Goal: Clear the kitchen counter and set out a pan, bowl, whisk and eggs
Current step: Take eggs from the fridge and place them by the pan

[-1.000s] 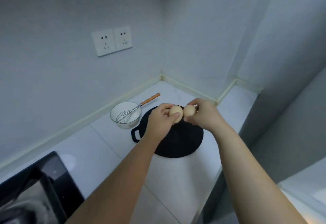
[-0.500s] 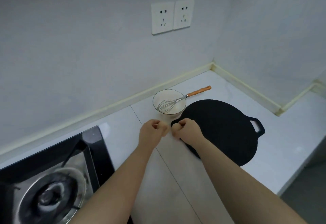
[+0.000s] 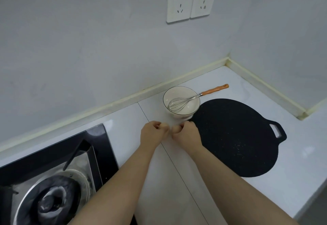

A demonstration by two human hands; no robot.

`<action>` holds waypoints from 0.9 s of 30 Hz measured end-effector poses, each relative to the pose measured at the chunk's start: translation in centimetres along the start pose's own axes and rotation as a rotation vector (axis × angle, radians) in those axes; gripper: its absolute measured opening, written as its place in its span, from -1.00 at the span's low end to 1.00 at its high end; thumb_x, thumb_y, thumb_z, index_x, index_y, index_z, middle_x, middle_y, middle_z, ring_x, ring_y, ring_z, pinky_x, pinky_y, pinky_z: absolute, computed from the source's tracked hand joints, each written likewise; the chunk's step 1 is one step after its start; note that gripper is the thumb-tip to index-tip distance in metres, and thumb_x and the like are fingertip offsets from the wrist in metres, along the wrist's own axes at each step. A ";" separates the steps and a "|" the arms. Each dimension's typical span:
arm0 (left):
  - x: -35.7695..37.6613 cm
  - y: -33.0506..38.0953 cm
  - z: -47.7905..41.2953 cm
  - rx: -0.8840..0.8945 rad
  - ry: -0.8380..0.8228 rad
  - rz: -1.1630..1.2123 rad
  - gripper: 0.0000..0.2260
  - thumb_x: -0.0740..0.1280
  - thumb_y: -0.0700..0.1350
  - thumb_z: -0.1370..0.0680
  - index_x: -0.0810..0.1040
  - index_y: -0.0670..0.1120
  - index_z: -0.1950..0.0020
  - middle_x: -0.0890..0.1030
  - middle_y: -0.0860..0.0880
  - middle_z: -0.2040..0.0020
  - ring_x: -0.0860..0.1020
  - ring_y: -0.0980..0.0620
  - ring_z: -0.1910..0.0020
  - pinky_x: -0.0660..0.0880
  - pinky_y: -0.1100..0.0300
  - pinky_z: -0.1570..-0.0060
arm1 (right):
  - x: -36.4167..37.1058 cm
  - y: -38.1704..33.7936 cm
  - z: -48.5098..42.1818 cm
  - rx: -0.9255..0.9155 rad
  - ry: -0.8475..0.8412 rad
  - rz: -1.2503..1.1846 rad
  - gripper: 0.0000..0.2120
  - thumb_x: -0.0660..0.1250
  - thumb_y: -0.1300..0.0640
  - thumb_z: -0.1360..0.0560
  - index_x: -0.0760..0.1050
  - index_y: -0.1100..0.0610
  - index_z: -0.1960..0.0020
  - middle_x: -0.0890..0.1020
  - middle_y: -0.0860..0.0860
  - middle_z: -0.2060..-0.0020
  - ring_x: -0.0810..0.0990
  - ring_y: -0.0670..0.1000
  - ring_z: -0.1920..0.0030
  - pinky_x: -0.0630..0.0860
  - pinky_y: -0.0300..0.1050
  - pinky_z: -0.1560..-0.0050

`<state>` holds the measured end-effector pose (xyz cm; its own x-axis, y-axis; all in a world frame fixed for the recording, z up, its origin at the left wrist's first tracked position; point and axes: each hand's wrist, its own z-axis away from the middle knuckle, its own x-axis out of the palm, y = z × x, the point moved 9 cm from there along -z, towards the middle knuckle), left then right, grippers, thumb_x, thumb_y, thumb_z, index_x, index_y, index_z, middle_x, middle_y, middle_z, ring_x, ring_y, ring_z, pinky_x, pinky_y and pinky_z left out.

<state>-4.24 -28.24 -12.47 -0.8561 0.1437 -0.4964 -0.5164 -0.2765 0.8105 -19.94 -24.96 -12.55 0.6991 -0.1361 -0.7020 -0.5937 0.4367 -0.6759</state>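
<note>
A flat black pan with a loop handle lies on the white counter. Left of it stands a white bowl, and a wire whisk with an orange handle rests in it. My left hand and my right hand are low over the counter just in front of the bowl, side by side. Each hand curls round a pale brown egg: one egg shows at the left fingers, the other egg at the right fingers. Both eggs are mostly hidden.
A black gas hob with a burner fills the lower left. Two wall sockets sit above the bowl. The counter meets walls at the back and right, with a step in the far right corner. The front edge drops off at lower right.
The view has swung left, bringing the hob in. Both hands, each with an egg, have come down from above the pan to the counter in front of the bowl.
</note>
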 end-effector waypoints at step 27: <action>0.2 7.5 3.8 0.352 0.001 0.056 -0.74 0.27 -0.18 -0.54 0.54 -0.09 -0.23 0.56 0.02 -0.19 0.48 0.08 -0.18 0.40 0.17 -0.23 | -8.2 0.2 2.0 -0.021 0.074 0.113 -0.51 0.37 0.04 -0.48 0.37 0.12 -0.36 0.41 0.07 -0.24 0.45 0.02 -0.19 0.43 -0.17 -0.11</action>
<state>-8.35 -26.66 -5.27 -0.8833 0.1366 -0.4485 -0.4444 0.0609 0.8938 -24.98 -22.02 -6.45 0.5966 -0.1528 -0.7879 -0.6757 0.4340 -0.5958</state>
